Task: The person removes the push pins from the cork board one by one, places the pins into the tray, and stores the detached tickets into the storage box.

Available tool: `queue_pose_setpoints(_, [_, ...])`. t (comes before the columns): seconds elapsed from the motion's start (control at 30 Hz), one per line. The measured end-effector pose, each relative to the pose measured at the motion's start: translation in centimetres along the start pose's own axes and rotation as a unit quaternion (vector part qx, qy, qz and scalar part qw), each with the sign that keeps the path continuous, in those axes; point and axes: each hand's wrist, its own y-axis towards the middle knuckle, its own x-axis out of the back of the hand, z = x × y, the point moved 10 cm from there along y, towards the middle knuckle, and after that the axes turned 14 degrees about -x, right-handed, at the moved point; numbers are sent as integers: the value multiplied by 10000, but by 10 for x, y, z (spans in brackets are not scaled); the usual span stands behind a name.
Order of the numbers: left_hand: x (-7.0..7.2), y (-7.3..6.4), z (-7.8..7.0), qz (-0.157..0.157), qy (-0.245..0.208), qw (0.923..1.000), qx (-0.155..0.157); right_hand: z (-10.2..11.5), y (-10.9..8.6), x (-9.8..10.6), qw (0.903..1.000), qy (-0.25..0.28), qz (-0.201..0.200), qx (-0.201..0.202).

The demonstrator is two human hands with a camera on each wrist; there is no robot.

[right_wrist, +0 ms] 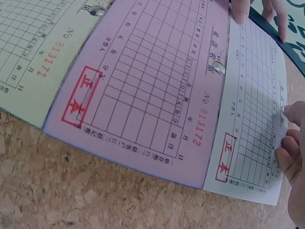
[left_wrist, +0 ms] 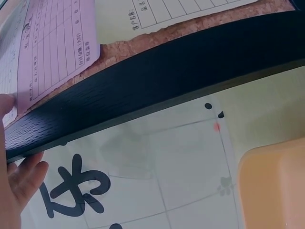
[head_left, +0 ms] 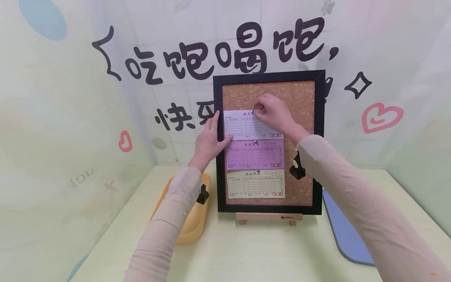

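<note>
A corkboard [head_left: 299, 100] in a black frame stands upright before me. Three printed receipt slips run down it: white [head_left: 233, 126] on top, pink [head_left: 243, 159] in the middle, pale yellow [head_left: 246, 187] below. Shiny thumbtacks fix the pink slip and the yellow one near their top edges. My left hand [head_left: 208, 141] grips the frame's left side, fingers behind the edge and thumb over the white slip's lower left corner. At the white slip's top edge, my right hand [head_left: 274, 111] pinches a thumbtack [head_left: 252, 112], its thumb and fingertips partly covering it.
A small wooden easel [head_left: 269, 216] supports the frame on the pale table. To the left lies a yellow-orange tray [head_left: 192, 229], partly behind my left forearm. A flat blue board [head_left: 343, 231] lies on the right, and a printed wall [head_left: 169, 23] rises close behind.
</note>
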Motion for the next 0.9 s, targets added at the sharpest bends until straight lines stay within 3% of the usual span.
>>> queue_pose_setpoints(0.6, [0, -1, 0, 13, -37, 10000, 40, 1, -5, -6, 9996, -197, -187, 16])
queue_pose_setpoints(0.9, [-1, -1, 1, -12, -60, 10000, 51, -1, -3, -9, 9993, -194, -136, -300])
